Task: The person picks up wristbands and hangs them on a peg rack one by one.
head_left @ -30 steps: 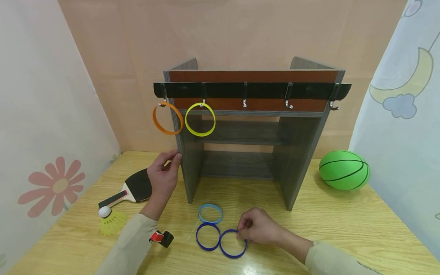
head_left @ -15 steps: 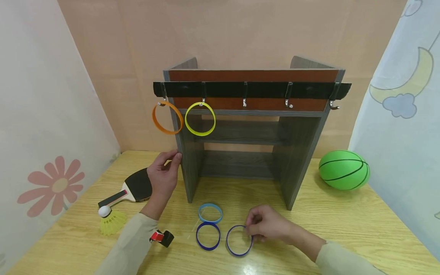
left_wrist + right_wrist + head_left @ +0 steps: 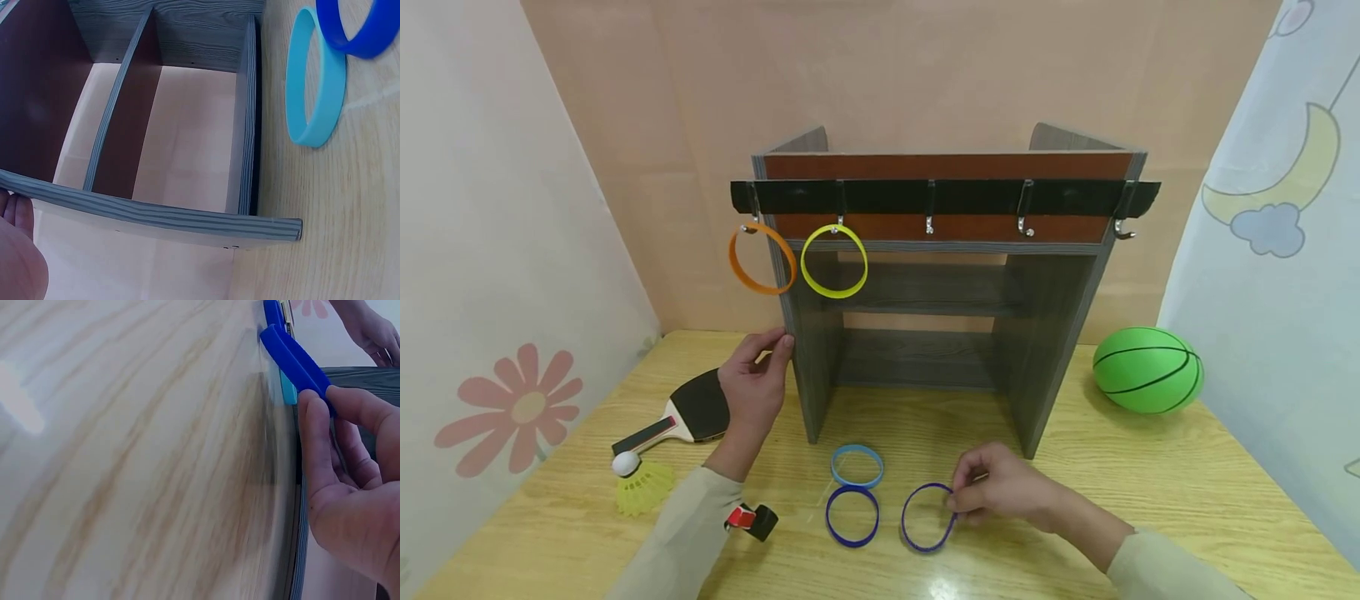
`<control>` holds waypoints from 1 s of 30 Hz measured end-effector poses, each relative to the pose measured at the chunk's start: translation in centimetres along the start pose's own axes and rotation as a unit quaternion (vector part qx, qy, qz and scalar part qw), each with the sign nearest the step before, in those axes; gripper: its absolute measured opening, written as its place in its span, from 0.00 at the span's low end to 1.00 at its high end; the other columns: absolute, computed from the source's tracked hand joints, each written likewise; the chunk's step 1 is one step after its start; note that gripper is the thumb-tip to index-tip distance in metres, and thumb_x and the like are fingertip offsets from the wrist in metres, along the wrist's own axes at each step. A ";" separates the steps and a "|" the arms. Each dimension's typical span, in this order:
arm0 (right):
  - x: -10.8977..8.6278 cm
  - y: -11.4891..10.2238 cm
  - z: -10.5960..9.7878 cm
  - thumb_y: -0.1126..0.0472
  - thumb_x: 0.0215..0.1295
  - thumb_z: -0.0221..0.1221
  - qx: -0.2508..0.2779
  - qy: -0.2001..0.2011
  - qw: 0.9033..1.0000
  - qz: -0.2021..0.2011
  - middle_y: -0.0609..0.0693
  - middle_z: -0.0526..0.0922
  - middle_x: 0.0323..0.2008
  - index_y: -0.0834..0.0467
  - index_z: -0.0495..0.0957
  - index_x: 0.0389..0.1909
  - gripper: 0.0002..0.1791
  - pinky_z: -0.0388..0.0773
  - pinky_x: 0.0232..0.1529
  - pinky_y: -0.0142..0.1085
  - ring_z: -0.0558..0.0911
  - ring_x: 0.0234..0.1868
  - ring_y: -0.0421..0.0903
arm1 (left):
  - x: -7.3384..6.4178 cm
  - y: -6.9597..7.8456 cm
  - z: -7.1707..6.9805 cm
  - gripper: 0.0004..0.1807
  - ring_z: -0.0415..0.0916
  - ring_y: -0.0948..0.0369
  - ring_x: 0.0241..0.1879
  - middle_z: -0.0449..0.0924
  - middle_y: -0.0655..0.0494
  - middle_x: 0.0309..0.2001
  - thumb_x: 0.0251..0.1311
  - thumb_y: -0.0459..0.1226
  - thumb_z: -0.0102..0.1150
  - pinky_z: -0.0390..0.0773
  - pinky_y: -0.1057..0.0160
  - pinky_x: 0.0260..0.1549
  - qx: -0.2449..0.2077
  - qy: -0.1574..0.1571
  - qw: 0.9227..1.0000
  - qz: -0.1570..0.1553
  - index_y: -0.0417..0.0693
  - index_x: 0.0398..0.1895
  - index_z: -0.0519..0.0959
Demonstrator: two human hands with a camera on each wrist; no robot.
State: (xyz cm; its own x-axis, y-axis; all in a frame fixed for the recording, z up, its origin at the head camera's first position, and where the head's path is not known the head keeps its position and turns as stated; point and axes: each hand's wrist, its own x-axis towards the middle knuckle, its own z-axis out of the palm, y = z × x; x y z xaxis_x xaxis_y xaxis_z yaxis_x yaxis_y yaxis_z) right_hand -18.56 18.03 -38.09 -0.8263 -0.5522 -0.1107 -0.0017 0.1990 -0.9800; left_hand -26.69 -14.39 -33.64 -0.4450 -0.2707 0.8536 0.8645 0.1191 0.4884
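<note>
My right hand [image 3: 1000,487] pinches a dark blue wristband [image 3: 297,362] at its right side between thumb and fingertips, and the band tilts up over the table. Left of it, a second dark blue wristband [image 3: 852,544] lies touching a light blue wristband [image 3: 331,94]. My left hand [image 3: 752,387] grips the front edge of the left side panel of a grey wooden shelf [image 3: 1052,342]. Across the shelf's top runs a black strip [image 3: 887,197] with several metal hooks. An orange wristband [image 3: 763,290] hangs from the leftmost hook, a yellow wristband [image 3: 835,294] from the one beside it.
At the left lie a black table tennis bat [image 3: 702,406] and a yellow shuttlecock [image 3: 643,487]. A green ball [image 3: 1147,370] rests on the wooden table [image 3: 1112,492] right of the shelf. Printed cloth walls stand at both sides.
My right hand has moved right with the dark blue wristband, drawing it away from the other dark blue one and tilting it up. The left hand stays on the shelf panel.
</note>
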 end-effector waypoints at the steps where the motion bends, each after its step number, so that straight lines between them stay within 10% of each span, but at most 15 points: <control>1: -0.1 0.0 0.0 0.70 0.54 0.65 0.004 0.001 1.000 -0.002 0.57 0.79 0.27 0.74 0.74 0.28 0.10 0.82 0.33 0.43 0.82 0.29 0.53 | 0.0 0.0 0.0 0.06 0.78 0.63 0.31 0.78 0.41 0.28 0.54 0.19 0.60 0.81 0.68 0.33 -0.002 0.000 1.000 0.000 0.25 0.35 0.80; 30: 0.0 -2.5 -2.3 0.74 0.57 0.61 0.085 0.114 0.984 -0.108 0.55 0.83 0.28 0.60 0.79 0.26 0.06 0.80 0.44 0.46 0.84 0.36 0.52 | 0.1 0.1 0.1 0.06 0.79 0.64 0.30 0.78 0.38 0.28 0.53 0.18 0.59 0.81 0.68 0.32 -0.015 -0.001 1.000 0.011 0.23 0.35 0.80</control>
State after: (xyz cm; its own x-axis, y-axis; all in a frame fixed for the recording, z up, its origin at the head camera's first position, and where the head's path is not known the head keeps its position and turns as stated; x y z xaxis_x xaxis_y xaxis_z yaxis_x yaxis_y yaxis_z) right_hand -19.82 19.36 -35.22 -0.9217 -0.3673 0.1249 -0.1134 -0.0528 -0.9921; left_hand -26.62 -14.32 -33.51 -0.4270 -0.2657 0.8643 0.8803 0.0965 0.4645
